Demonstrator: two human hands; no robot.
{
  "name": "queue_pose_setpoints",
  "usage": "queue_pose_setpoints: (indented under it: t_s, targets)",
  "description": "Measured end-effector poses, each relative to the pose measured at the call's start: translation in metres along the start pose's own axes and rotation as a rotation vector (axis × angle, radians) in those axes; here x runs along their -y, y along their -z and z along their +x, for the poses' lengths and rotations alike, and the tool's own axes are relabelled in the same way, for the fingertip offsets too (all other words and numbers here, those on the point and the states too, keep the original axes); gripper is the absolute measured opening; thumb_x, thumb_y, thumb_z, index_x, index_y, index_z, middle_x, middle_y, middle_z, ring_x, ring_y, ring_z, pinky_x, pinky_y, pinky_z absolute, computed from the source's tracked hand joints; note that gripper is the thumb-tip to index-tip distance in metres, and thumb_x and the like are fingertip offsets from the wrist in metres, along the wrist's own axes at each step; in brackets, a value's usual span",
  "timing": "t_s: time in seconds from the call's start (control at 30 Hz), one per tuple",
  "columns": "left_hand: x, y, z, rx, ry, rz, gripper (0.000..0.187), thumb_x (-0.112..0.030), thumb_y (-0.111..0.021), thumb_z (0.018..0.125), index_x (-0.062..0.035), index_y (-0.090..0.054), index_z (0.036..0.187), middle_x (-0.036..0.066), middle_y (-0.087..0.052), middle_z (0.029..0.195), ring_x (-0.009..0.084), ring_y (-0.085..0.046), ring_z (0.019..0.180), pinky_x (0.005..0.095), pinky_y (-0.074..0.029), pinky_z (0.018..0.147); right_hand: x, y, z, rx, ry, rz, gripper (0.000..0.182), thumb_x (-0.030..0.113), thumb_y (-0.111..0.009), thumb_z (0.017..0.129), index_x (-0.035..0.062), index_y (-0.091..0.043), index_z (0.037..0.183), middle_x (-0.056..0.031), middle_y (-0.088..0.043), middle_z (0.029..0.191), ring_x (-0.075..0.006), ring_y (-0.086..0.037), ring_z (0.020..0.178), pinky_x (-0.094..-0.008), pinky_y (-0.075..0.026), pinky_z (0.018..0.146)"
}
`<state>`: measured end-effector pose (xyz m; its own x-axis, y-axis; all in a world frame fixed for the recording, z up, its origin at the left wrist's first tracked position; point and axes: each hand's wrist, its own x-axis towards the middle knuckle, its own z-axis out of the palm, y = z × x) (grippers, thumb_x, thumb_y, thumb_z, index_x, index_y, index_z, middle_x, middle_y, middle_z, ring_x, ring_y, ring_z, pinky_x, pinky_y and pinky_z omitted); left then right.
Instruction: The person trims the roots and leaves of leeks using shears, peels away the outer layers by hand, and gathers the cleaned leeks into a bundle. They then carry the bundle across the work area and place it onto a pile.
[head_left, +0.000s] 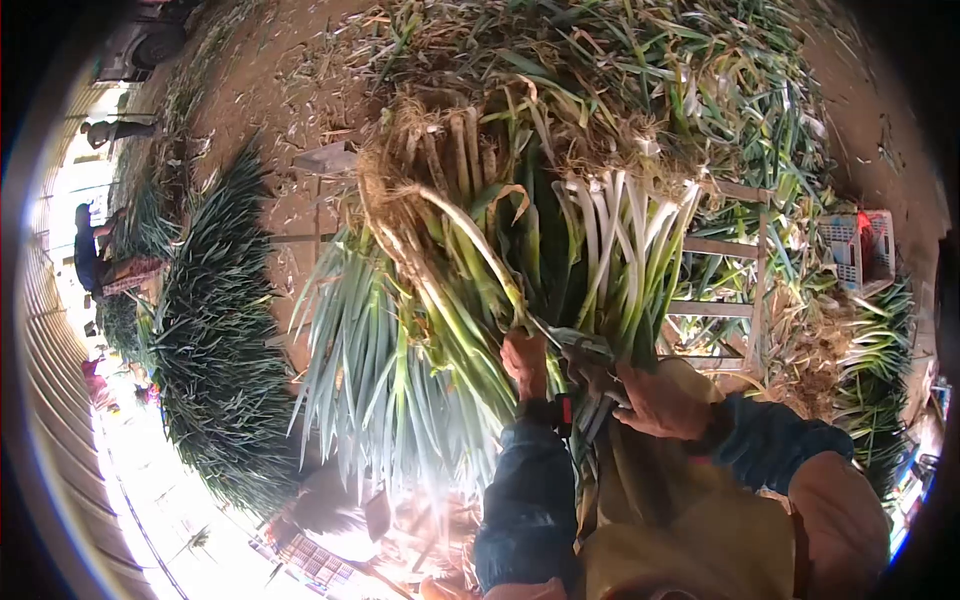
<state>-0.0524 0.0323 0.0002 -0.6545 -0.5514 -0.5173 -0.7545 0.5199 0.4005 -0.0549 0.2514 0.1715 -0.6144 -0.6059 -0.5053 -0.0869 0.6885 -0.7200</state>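
My left hand [525, 365] is closed round the green upper part of a leek [465, 225], whose soil-stained root end points up and to the left. Close by on the right, my right hand [665, 400] has its fingers bent round a grey-green leek leaf [575, 340] that runs between the two hands; its fingertips are partly in shadow. Beneath and beyond both hands lie many leeks. Those on the left are brown and dirty with roots on, while a group of leeks [610, 230] on the right shows clean white stalks.
A slatted frame [710, 308] shows under the leeks. Loose leaves [600, 60] are heaped at the far side. To the left stands a long leek pile [225, 330], with another person [90, 250] beyond. A white crate [860, 250] and more leeks [880, 360] lie right.
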Motion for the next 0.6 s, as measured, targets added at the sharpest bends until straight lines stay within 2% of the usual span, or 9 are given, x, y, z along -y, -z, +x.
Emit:
queue_pose_setpoints:
  t_s: [0.07,0.1,0.23,0.33,0.37,0.43,0.53,0.6]
  targets:
    - [0.002,-0.015,0.007,0.051,0.064,-0.023,0.029,-0.025,-0.066,0.063,-0.0024,-0.062,0.082,0.019,-0.063,0.079,0.0342,-0.061,0.075,0.0389,-0.046,0.062,-0.001,-0.001,-0.012,0.02,-0.024,-0.002,0.06,0.019,-0.066,0.072,-0.0045,-0.031,0.114,-0.0247,-0.051,0.084,-0.0399,-0.054,0.07,-0.0432,-0.045,0.059]
    - [0.012,-0.024,0.008,-0.036,-0.042,-0.043,0.029,-0.025,-0.067,0.063,-0.0017,-0.063,0.08,0.018,-0.063,0.074,0.0311,-0.062,0.069,0.0363,-0.045,0.059,-0.002,-0.001,-0.016,0.02,-0.021,0.003,0.059,0.019,-0.066,0.072,-0.0046,-0.031,0.114,-0.0245,-0.052,0.083,-0.0396,-0.054,0.069,-0.0432,-0.045,0.058]
    - [-0.006,-0.005,-0.007,-0.091,-0.12,-0.241,0.03,-0.025,-0.072,0.061,0.0009,-0.057,0.066,0.013,-0.058,0.06,0.0259,-0.058,0.057,0.0369,-0.043,0.054,-0.008,0.0,-0.007,0.021,0.014,0.031,0.057,0.019,-0.065,0.072,-0.0049,-0.032,0.112,-0.0236,-0.052,0.08,-0.0383,-0.055,0.066,-0.0429,-0.044,0.057]
    - [-0.011,0.0,-0.007,-0.003,-0.089,-0.226,0.029,-0.024,-0.071,0.062,0.0,-0.057,0.07,0.013,-0.06,0.063,0.0278,-0.058,0.059,0.0371,-0.043,0.056,-0.017,-0.002,0.01,-0.02,0.079,0.05,0.056,0.019,-0.065,0.072,-0.0052,-0.033,0.11,-0.023,-0.053,0.077,-0.0374,-0.055,0.063,-0.0427,-0.044,0.055]
    - [-0.007,-0.005,-0.003,-0.007,-0.071,-0.156,0.029,-0.024,-0.072,0.062,-0.0007,-0.058,0.073,0.014,-0.061,0.067,0.029,-0.058,0.061,0.0373,-0.043,0.057,-0.022,-0.014,0.013,-0.147,0.138,-0.072,0.055,0.019,-0.065,0.072,-0.0051,-0.034,0.11,-0.0228,-0.053,0.076,-0.0375,-0.055,0.063,-0.0427,-0.044,0.055]
    - [0.0,-0.013,0.005,-0.015,-0.036,-0.015,0.032,-0.025,-0.072,0.062,-0.002,-0.06,0.081,0.016,-0.063,0.073,0.0315,-0.06,0.066,0.0378,-0.045,0.061,-0.018,-0.008,-0.001,-0.046,0.128,-0.068,0.055,0.019,-0.065,0.071,-0.0055,-0.034,0.109,-0.0229,-0.053,0.075,-0.0373,-0.055,0.063,-0.0431,-0.044,0.054]
    - [-0.01,-0.005,-0.01,-0.145,-0.069,-0.124,0.034,-0.027,-0.071,0.063,-0.0035,-0.06,0.085,0.017,-0.063,0.078,0.0351,-0.06,0.075,0.0401,-0.046,0.066,-0.013,-0.004,-0.008,0.02,0.098,-0.007,0.056,0.02,-0.065,0.071,-0.0064,-0.033,0.109,-0.0233,-0.053,0.074,-0.0368,-0.056,0.065,-0.0432,-0.044,0.054]
    - [-0.019,-0.003,-0.019,-0.187,-0.038,-0.086,0.034,-0.027,-0.071,0.064,-0.0036,-0.059,0.086,0.017,-0.063,0.079,0.0363,-0.06,0.078,0.0414,-0.046,0.067,-0.014,-0.004,-0.006,0.059,0.066,-0.005,0.056,0.02,-0.065,0.072,-0.0071,-0.032,0.109,-0.0232,-0.053,0.073,-0.0369,-0.056,0.065,-0.0435,-0.044,0.054]
